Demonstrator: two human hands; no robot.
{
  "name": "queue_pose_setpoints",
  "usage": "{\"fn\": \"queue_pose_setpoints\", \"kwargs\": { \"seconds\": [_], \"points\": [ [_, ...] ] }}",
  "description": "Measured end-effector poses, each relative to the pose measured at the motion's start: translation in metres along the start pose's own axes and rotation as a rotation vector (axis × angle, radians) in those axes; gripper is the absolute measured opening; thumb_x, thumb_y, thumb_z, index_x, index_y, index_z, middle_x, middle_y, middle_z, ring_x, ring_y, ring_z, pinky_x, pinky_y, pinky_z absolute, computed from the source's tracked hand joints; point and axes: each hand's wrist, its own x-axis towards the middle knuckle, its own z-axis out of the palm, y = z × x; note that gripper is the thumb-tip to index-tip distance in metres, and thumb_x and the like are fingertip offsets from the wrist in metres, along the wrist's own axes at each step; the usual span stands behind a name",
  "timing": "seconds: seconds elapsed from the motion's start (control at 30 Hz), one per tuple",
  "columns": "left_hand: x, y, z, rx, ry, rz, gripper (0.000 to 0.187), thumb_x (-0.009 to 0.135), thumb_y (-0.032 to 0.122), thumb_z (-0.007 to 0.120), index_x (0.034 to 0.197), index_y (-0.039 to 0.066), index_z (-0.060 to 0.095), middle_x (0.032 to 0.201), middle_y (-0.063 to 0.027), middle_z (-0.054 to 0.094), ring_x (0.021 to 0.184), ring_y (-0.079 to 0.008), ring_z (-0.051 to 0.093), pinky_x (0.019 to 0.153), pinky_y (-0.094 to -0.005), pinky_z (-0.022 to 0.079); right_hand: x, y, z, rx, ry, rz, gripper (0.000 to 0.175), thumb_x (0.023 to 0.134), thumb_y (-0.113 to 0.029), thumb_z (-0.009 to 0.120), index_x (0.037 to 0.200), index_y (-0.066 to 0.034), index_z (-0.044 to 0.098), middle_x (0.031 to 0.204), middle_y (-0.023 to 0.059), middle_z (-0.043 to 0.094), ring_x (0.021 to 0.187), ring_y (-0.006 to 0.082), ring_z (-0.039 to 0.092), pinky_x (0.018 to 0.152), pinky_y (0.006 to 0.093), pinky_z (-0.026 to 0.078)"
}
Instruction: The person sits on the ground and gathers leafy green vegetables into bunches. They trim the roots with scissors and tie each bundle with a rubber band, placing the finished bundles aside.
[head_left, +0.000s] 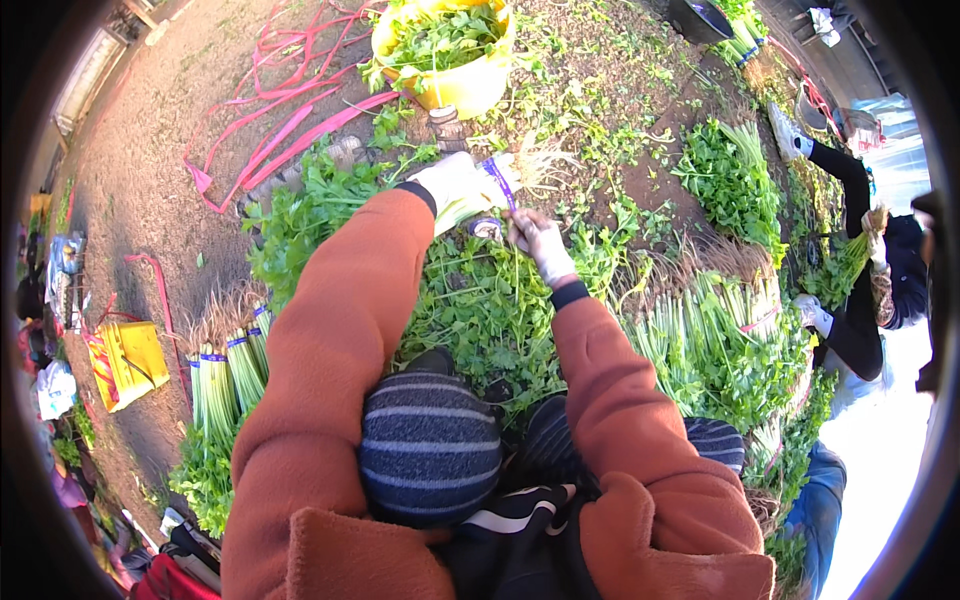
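Note:
My left hand (448, 181), in a white glove, grips a bunch of leafy celery (315, 214) by its stalks near the root end. The bunch lies crosswise, with pale roots (541, 163) to the right and leaves to the left. A purple printed tape (501, 182) passes over the stalks just below the roots. My right hand (541, 244), also gloved, pinches the tape's lower end between thumb and fingers. Beside it, a roll of purple tape (486, 228) lies on loose green leaves (480, 315). The underside of the bunch is hidden.
A yellow tub (457, 90) of leaves stands ahead. Pink straps (277, 150) trail over the soil. Taped celery bunches (225, 375) lie left; a large celery pile (705, 345) lies right. Another person's gloved hand (876, 240) holds greens at far right. A yellow bag (129, 365) sits left.

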Motion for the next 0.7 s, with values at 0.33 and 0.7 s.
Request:
{"fn": "queue_pose_setpoints", "kwargs": {
  "seconds": [0.33, 0.7],
  "points": [
    [-0.009, 0.013, -0.023, 1.044, -0.304, 0.597, 0.031, 0.091, 0.017, 0.046, 0.117, 0.006, 0.059, 0.125, -0.0088, 0.060, 0.115, -0.0228, 0.056, 0.091, -0.0287, 0.045, 0.048, -0.003, 0.021, -0.233, 0.286, -0.147, 0.009, 0.079, -0.002, 0.062, 0.070, -0.0045, 0.063, 0.059, -0.0024, 0.052, 0.056, 0.0059, 0.043, 0.052, 0.0235, 0.037],
    [-0.044, 0.060, 0.035, 0.221, 0.057, -0.354, 0.067, 0.075, -0.008, 0.062, 0.138, -0.002, 0.039, 0.149, -0.0090, 0.035, 0.136, -0.0245, 0.035, 0.108, -0.0369, 0.034, 0.046, 0.044, -0.026, -0.035, 0.086, 0.260, 0.010, 0.081, -0.017, 0.065, 0.085, -0.0092, 0.069, 0.082, 0.0048, 0.069, 0.074, 0.0159, 0.065, 0.070, 0.0292, 0.051]
  ]
}}
